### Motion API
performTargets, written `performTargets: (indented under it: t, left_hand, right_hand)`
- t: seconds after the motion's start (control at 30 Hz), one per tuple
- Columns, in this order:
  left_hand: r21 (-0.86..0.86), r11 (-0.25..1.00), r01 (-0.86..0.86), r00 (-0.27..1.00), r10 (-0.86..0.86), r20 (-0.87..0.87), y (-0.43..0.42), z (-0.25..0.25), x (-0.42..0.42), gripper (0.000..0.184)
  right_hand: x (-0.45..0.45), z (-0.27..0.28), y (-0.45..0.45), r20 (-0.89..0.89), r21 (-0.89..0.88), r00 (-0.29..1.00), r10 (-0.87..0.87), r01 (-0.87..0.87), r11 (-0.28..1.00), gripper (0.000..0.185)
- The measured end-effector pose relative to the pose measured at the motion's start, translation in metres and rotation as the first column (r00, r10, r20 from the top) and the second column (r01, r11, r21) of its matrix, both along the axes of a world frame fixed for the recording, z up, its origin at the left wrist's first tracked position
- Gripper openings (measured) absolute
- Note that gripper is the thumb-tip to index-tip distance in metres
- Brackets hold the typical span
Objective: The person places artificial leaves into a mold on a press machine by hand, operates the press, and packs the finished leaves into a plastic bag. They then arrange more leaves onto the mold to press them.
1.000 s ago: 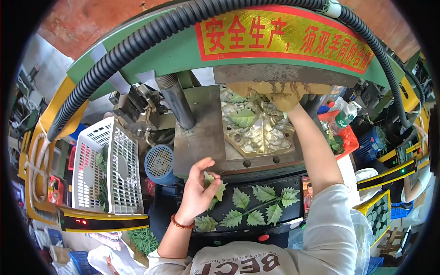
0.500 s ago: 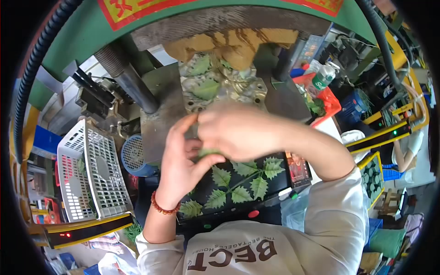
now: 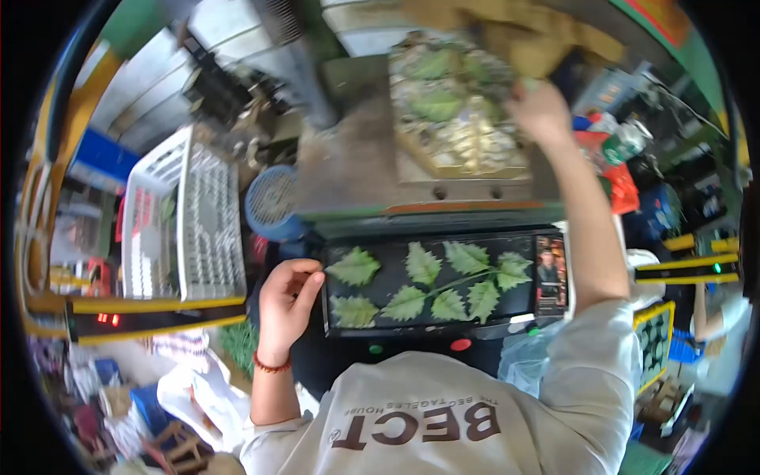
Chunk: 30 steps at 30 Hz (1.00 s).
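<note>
My left hand [image 3: 289, 305] is beside the left edge of the black tray [image 3: 388, 323], thumb and fingers pressed together; anything between them is too small to make out. On the tray lie a loose green leaf [image 3: 355, 267], another below it [image 3: 353, 312], and a leafy sprig [image 3: 449, 305]. Up at the right side of the metal mould [image 3: 475, 150], my right hand [image 3: 541, 111] pinches a small green leaf piece [image 3: 528, 82], blurred by motion. Green leaves [image 3: 437, 104] lie on the mould's left half.
A white basket [image 3: 212, 229] and a blue motor cover [image 3: 273, 202] stand left of the press. A steel column [image 3: 305, 79] rises behind the press bed [image 3: 340, 174]. At the right are a red container [image 3: 624, 188], a bottle [image 3: 627, 142] and a phone-like screen [image 3: 552, 273].
My hands were together above the tray and have parted. The right one moved up to the mould, the left one down to the tray's left edge. The view has shifted.
</note>
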<state>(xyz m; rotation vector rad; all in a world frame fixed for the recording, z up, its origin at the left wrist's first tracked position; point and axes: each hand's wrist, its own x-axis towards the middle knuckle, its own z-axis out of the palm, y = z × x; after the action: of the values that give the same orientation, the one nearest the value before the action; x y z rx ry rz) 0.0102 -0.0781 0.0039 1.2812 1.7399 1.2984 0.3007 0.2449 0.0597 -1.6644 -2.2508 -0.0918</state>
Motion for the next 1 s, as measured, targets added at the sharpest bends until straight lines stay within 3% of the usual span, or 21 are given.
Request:
performTargets:
  t: [0.03,0.07,0.1,0.17,0.2,0.27,0.33,0.37,0.43,0.47,0.5,0.6,0.67,0.8,0.87,0.93,1.0]
  left_hand:
    - [-0.019,0.998,-0.052,0.999,0.051,-0.017,-0.013,-0.01,-0.008,0.018]
    - [-0.08,0.996,-0.025,0.988,0.013,-0.151,-0.024,-0.02,-0.015,0.017]
    - [-0.148,0.989,0.003,0.96,-0.044,-0.276,-0.034,-0.028,-0.02,0.015]
    - [-0.391,0.921,0.001,0.912,-0.161,-0.378,-0.038,-0.037,-0.015,0.016]
    - [-0.39,0.921,-0.017,0.914,-0.144,-0.38,-0.038,-0.05,-0.01,0.016]
    - [-0.06,0.994,0.091,0.763,-0.108,-0.637,-0.034,-0.076,-0.004,0.023]
    - [-0.088,0.993,0.082,0.789,-0.118,-0.602,-0.034,-0.082,-0.01,0.023]
    - [-0.129,0.988,0.087,0.808,-0.146,-0.57,-0.035,-0.085,-0.013,0.024]
    - [-0.214,0.97,0.113,0.84,-0.208,-0.501,-0.039,-0.089,-0.019,0.024]
    - [-0.201,0.973,0.118,0.837,-0.206,-0.507,-0.039,-0.09,-0.02,0.023]
    - [-0.186,0.974,0.126,0.833,-0.206,-0.514,-0.039,-0.089,-0.021,0.021]
    - [-0.123,0.976,0.178,0.781,-0.216,-0.586,-0.039,-0.091,-0.025,0.02]
    - [-0.017,0.985,0.169,0.778,-0.144,-0.611,-0.039,-0.086,-0.021,0.017]
    - [-0.022,0.975,0.219,0.835,-0.199,-0.513,-0.05,-0.071,-0.008,0.012]
    - [0.019,0.994,0.108,0.987,-0.104,-0.124,-0.052,-0.052,0.011,0.008]
    - [-0.023,1.0,0.001,0.959,0.006,0.284,-0.053,-0.039,0.022,0.006]
    - [-0.031,0.998,0.062,0.979,-0.055,0.195,-0.05,-0.034,0.021,0.006]
  right_hand:
    - [0.012,-0.012,0.009,-0.068,-0.039,0.993,0.095,-0.098,0.994,0.023]
    - [0.018,-0.022,0.018,-0.138,-0.068,0.974,0.181,-0.192,0.979,0.023]
    - [0.014,-0.018,0.013,-0.23,-0.163,0.968,0.1,-0.14,0.977,0.02]
    - [0.013,-0.016,0.016,-0.139,-0.14,0.979,0.152,-0.172,0.975,0.018]
    - [0.005,-0.016,0.008,-0.141,-0.139,0.975,0.171,-0.19,0.972,0.018]
    - [-0.005,-0.009,-0.016,-0.092,0.336,0.961,0.261,-0.217,0.916,0.015]
    - [-0.034,0.014,-0.079,-0.341,0.235,0.86,0.381,-0.314,0.92,0.011]
    - [-0.047,0.016,-0.111,-0.321,0.323,0.791,0.521,-0.426,0.845,0.008]
    - [-0.062,0.003,-0.169,-0.24,0.216,0.693,0.679,-0.644,0.734,0.001]
    - [-0.069,-0.019,-0.194,-0.386,0.089,0.568,0.727,-0.761,0.642,0.004]
    - [-0.075,-0.04,-0.215,-0.358,-0.007,0.531,0.768,-0.824,0.566,0.003]
    - [-0.097,-0.102,-0.258,-0.229,-0.284,0.594,0.771,-0.799,0.53,0.023]
    - [-0.111,-0.116,-0.27,-0.124,-0.446,0.711,0.692,-0.663,0.601,0.038]
    - [-0.115,-0.146,-0.278,-0.209,-0.411,0.768,0.605,-0.63,0.658,0.026]
    - [-0.11,-0.141,-0.271,-0.539,-0.332,0.644,0.542,-0.755,0.566,0.023]
    - [-0.105,-0.137,-0.271,-0.808,-0.196,0.422,0.412,-0.851,0.487,0.022]
    - [-0.098,-0.122,-0.271,-0.824,-0.212,0.427,0.372,-0.842,0.496,0.022]
